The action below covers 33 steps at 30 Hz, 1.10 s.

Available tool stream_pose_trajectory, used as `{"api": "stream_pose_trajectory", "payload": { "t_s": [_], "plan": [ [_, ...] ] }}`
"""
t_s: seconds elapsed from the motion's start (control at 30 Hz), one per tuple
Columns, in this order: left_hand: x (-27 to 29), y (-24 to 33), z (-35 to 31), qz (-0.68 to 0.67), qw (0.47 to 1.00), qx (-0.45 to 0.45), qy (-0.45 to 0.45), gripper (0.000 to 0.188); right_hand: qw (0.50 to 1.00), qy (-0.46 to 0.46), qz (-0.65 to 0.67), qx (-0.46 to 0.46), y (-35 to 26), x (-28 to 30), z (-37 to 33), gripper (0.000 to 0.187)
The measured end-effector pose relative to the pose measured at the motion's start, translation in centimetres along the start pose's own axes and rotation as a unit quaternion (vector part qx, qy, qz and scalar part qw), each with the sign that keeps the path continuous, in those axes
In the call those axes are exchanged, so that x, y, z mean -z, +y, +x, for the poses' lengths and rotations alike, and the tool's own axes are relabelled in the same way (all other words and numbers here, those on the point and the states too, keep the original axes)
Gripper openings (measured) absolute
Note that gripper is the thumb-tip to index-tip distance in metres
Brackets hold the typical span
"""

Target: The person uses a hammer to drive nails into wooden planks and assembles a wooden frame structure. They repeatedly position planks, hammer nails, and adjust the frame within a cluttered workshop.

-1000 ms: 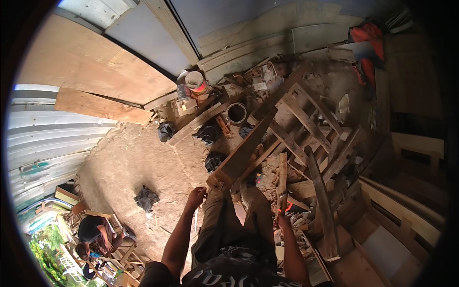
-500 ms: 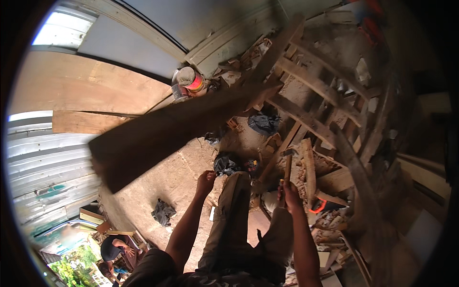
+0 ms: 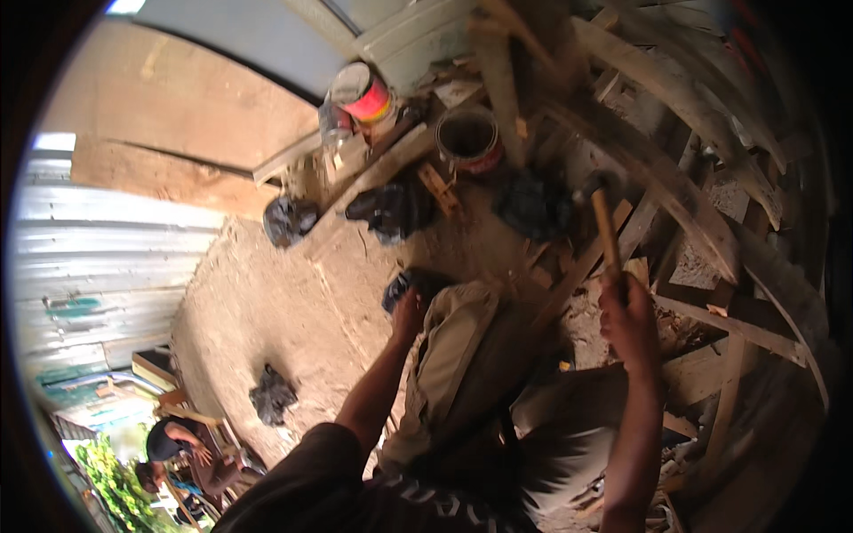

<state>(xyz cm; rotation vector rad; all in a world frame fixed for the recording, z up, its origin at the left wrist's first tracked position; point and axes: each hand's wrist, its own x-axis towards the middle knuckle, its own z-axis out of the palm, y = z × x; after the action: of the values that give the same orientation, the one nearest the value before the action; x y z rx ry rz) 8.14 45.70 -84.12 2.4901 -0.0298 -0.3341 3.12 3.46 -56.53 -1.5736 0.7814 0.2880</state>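
A claw or plain hammer, I cannot tell which, with a wooden handle [image 3: 607, 233] is in my right hand [image 3: 629, 322]. Its dark head points up and away, close to the slats of a rough wooden frame [image 3: 657, 164] at the upper right. My fingers are wrapped round the lower handle. My left hand [image 3: 409, 311] is by my raised knee, its fingers curled in; what they hold, if anything, is hidden. Just beyond it a dark plastic scrap [image 3: 397, 289] lies on the ground.
Paint cans [image 3: 360, 93] and an open bucket [image 3: 468, 140] stand by the far wall. Black plastic bags [image 3: 391, 211] lie on the dirt floor [image 3: 258, 311]. Wood scraps [image 3: 702, 382] are heaped at the right. Corrugated metal [image 3: 115, 266] lines the left; another person [image 3: 182, 449] sits lower left.
The thick beam that crossed the view from the left is out of that place; the wooden frame appears shifted at the upper right. My right hand and hammer have risen. My view has turned.
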Motion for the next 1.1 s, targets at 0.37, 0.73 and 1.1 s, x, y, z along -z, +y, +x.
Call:
{"api": "stream_pose_trajectory", "payload": {
  "t_s": [0.37,0.73,1.1],
  "plan": [
    [-5.8,-4.4,-0.1,0.133,0.990,0.043,-0.015,0.039,0.997,0.060,0.054,-0.015,2.6,3.0,-0.1,0.028],
    [-4.7,-5.0,2.9,0.135,0.987,0.011,-0.082,0.031,0.999,0.040,-0.025,0.006,2.5,0.5,-2.1,0.035],
    [-4.4,-1.8,1.9,0.054,0.990,0.132,0.003,0.021,0.971,0.019,-0.199,0.135,2.5,-1.4,-2.5,0.052]
  ]
}}
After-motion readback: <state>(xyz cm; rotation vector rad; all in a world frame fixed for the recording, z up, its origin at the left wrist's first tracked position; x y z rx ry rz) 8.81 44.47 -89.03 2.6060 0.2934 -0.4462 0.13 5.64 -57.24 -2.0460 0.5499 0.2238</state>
